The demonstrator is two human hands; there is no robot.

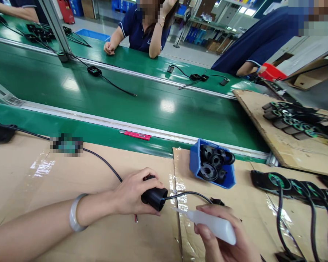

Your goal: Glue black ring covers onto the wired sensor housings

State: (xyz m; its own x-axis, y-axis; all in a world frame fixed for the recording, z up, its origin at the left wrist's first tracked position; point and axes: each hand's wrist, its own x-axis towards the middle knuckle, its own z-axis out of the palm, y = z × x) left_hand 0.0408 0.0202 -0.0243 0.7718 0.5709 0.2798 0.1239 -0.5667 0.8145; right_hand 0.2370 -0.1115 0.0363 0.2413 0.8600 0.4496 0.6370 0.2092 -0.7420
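My left hand [136, 193] is closed around a black cylindrical housing [155, 196], its open end facing right. A black cable [187, 193] comes out of that end and runs right to a small black part [217, 201]. Stripped red and dark wire ends [136, 218] show just below my left hand. In my right hand [224, 233] is a white squeeze bottle [211, 223] lying nearly level. The bottle's thin nozzle [182, 211] points left, a short way from the housing and apart from it.
Beyond the cardboard lies a green conveyor belt [120, 98]. A blue bin [195, 162] of black rings stands behind my hands, with a red box cutter [137, 135] farther left. Black cabled parts [276, 182] line the right side. Co-workers sit across the belt.
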